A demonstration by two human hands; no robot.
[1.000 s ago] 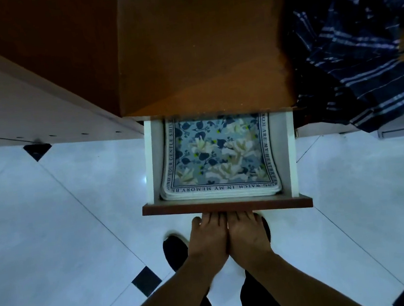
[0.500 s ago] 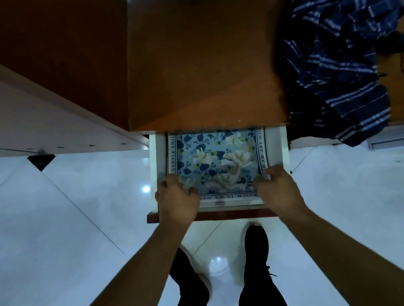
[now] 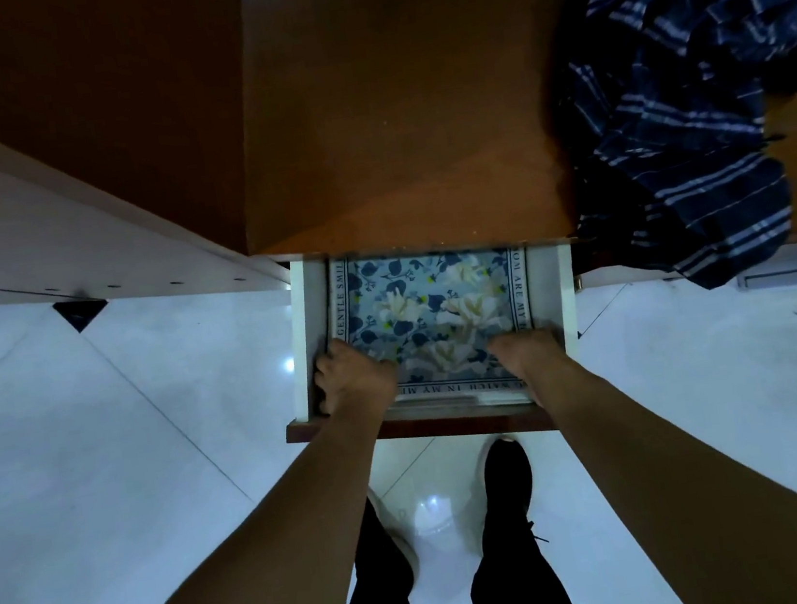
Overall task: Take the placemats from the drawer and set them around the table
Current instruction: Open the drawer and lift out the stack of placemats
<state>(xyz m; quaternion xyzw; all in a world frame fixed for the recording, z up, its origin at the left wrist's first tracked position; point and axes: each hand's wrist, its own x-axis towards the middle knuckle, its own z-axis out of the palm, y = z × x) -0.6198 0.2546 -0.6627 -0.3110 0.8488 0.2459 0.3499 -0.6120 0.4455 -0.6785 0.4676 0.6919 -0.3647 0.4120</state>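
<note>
Nearest the person, at the drawer's dark front edge (image 3: 417, 423), both hands reach into the open drawer (image 3: 562, 290) and close on the near corners of the placemats (image 3: 432, 307): the left hand (image 3: 353, 381) curls over the near-left corner, the right hand (image 3: 527, 348) over the near-right, fingers tucked down where the stack's edges show. How many mats each hand has caught cannot be told. The stack lies flat inside the drawer, its far part running under the wooden top (image 3: 392, 115). To do this well, I judge the fingers should slide beneath the whole stack, lift the near edge clear of the drawer front, then draw it out level so nothing snags. Beyond the drawer's right side, a striped cloth (image 3: 684, 102) lies on the top.
</note>
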